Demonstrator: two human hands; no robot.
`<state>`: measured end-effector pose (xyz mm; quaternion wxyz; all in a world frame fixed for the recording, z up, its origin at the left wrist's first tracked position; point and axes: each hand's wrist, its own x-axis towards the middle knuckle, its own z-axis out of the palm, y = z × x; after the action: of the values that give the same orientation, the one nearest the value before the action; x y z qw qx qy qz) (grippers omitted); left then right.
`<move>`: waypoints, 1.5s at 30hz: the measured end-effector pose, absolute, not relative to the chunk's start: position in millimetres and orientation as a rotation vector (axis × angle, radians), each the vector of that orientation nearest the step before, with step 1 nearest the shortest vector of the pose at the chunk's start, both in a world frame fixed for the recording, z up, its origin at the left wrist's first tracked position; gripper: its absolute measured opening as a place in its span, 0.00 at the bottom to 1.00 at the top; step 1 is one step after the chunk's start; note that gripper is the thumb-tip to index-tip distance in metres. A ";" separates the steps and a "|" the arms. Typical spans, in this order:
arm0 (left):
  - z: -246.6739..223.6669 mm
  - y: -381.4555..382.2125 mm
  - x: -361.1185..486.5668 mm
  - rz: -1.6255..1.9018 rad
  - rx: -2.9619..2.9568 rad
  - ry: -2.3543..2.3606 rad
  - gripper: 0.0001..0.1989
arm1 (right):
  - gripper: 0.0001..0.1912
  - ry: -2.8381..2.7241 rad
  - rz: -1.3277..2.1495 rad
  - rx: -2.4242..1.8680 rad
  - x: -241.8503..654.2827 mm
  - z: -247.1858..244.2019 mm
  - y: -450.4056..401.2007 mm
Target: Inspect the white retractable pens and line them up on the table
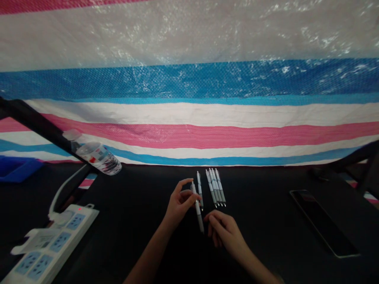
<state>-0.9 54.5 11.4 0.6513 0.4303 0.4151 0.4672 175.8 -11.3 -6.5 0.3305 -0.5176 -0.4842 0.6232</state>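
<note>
My left hand (179, 203) pinches a white and grey click pen (199, 215) near its upper half, the index finger reaching to the push button at the top. The pen's grey tip end points down toward me. Just beyond it, a single similar pen (199, 185) lies on the black table. To its right, several more white and grey pens (215, 187) lie side by side, tips toward me. My right hand (222, 228) is close to the held pen's lower end, its fingers curled; whether anything small sits in them is hidden.
A white power strip (63, 236) with a plugged-in cable lies at left. Behind it are a clear water bottle (100, 157) and a blue tray (19, 169). A black phone (322, 223) lies at right. Striped plastic sheeting (189, 83) hangs behind the black table (254, 260).
</note>
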 end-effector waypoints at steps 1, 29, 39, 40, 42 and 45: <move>10.8 54.6 -1.2 1.073 0.977 0.944 0.27 | 0.27 -1.264 1.628 -1.354 175.7 -6.6 -11.3; -8.7 60.5 -4.9 1.272 1.203 1.242 0.30 | 0.25 -1.307 1.604 -1.357 173.7 -2.9 -12.7; 4.3 55.8 -0.1 1.156 1.692 1.207 0.18 | 0.21 -2.195 0.218 -1.389 198.1 -0.8 -2.0; 5.3 55.3 0.4 1.184 1.675 1.227 0.17 | 0.23 -2.284 0.090 -1.369 199.9 -4.5 0.1; 6.4 54.8 0.5 1.260 1.616 1.281 0.15 | 0.21 -2.390 -0.080 -1.347 201.8 -12.4 3.3; 6.7 54.8 -1.5 1.358 1.507 1.358 0.13 | 0.17 -2.429 -0.129 -1.343 202.7 -20.2 6.3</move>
<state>-1.5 54.8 6.7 0.3430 0.5798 0.5226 0.5225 202.7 6.3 -20.2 0.1807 -0.4754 -0.8598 -0.0458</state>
